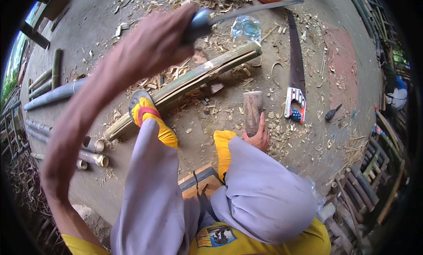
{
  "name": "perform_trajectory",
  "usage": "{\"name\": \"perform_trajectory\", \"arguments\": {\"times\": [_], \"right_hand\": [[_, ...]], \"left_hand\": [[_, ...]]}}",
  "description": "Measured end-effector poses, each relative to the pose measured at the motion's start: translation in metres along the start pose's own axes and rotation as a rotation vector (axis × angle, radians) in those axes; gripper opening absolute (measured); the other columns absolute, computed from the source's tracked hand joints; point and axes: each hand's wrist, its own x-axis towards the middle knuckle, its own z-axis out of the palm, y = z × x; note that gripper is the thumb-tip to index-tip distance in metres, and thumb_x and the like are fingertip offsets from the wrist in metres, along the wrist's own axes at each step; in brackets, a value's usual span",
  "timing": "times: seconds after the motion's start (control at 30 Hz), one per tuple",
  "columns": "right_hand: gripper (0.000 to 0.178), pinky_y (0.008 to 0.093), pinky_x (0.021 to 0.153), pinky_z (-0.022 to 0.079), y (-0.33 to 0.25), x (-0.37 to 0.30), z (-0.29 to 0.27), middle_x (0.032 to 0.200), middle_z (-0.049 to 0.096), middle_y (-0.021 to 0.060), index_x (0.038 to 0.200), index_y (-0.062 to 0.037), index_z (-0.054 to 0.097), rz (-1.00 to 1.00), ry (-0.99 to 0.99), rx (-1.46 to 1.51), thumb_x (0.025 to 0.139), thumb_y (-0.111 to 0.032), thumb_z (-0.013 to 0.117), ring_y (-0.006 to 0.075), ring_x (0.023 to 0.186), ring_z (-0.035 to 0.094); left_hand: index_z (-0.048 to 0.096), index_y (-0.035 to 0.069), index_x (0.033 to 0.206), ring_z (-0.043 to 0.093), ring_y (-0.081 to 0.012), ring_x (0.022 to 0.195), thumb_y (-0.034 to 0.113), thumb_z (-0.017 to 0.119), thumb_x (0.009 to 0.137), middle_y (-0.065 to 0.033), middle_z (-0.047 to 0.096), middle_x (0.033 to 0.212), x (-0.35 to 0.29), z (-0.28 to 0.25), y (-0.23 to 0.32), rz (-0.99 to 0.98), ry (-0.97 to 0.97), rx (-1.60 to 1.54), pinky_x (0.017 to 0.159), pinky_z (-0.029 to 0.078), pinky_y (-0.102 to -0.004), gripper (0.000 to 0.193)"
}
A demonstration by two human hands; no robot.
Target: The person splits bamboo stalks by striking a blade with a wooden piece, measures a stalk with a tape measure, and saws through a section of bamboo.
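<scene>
The knife (246, 11) has a dark blue-grey handle and a long, narrow blade, raised with its tip toward the right. The wooden block (252, 108) is short, thick and brown, on the floor (99, 195). The bamboo pole (207, 73), greenish and split lengthwise, lies slantwise, its far end up toward the right.

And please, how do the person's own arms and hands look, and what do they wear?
Both the left hand, somewhat blurred, and the right hand are without gloves. The left arm is bare below a yellow sleeve; no watch shows. The right forearm is hidden.
</scene>
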Motion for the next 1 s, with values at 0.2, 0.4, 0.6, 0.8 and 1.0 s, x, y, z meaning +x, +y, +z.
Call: {"name": "perform_trajectory", "arguments": {"times": [0.2, 0.4, 0.6, 0.8, 1.0], "right_hand": [[0.097, 0.0459, 0.080, 0.045, 0.005, -0.002, -0.011, 0.093, 0.057, 0.0183, 0.144, -0.0169, 0.027, 0.018, 0.024, -0.011, 0.061, -0.025, 0.077, 0.0343, 0.090, 0.053], [0.097, 0.0464, 0.082, 0.044, 0.000, -0.001, 0.000, 0.095, 0.057, 0.0187, 0.144, -0.0171, 0.027, 0.016, -0.007, 0.025, 0.061, -0.022, 0.077, 0.0354, 0.093, 0.053], [0.098, 0.0475, 0.082, 0.044, 0.002, -0.002, -0.007, 0.095, 0.057, 0.0204, 0.145, -0.0192, 0.024, 0.060, -0.019, -0.009, 0.062, -0.023, 0.076, 0.0364, 0.092, 0.053], [0.097, 0.0487, 0.078, 0.045, 0.000, -0.001, -0.005, 0.088, 0.057, 0.0233, 0.145, -0.0229, 0.023, 0.105, -0.054, 0.003, 0.064, -0.025, 0.076, 0.0397, 0.083, 0.056], [0.099, 0.0493, 0.075, 0.045, 0.000, -0.003, -0.008, 0.084, 0.057, 0.0236, 0.146, -0.0264, 0.019, 0.158, -0.093, 0.018, 0.064, -0.027, 0.076, 0.0410, 0.081, 0.056]], "left_hand": [[0.039, 0.005, 0.097, 0.059, -0.0399, 0.069, 0.014, 0.070, 0.070, -0.0204, 0.059, 0.076, -0.110, 0.101, -0.026, -0.381, -0.151, -0.161, 0.062, 0.046, -0.0472, 0.042], [0.040, 0.004, 0.096, 0.060, -0.0399, 0.073, 0.018, 0.071, 0.070, -0.0215, 0.060, 0.080, -0.137, 0.134, -0.046, -0.415, -0.222, -0.034, 0.065, 0.046, -0.0479, 0.042], [0.041, 0.003, 0.096, 0.060, -0.0395, 0.075, 0.018, 0.071, 0.070, -0.0218, 0.060, 0.080, -0.128, 0.134, -0.049, -0.410, -0.228, -0.069, 0.064, 0.046, -0.0472, 0.042], [0.041, 0.004, 0.094, 0.060, -0.0396, 0.075, 0.017, 0.071, 0.070, -0.0213, 0.061, 0.080, -0.130, 0.134, -0.054, -0.436, -0.239, -0.050, 0.064, 0.047, -0.0473, 0.041], [0.041, 0.005, 0.094, 0.060, -0.0395, 0.074, 0.017, 0.071, 0.070, -0.0200, 0.060, 0.079, -0.134, 0.134, -0.056, -0.396, -0.197, -0.044, 0.064, 0.046, -0.0478, 0.040]]}}
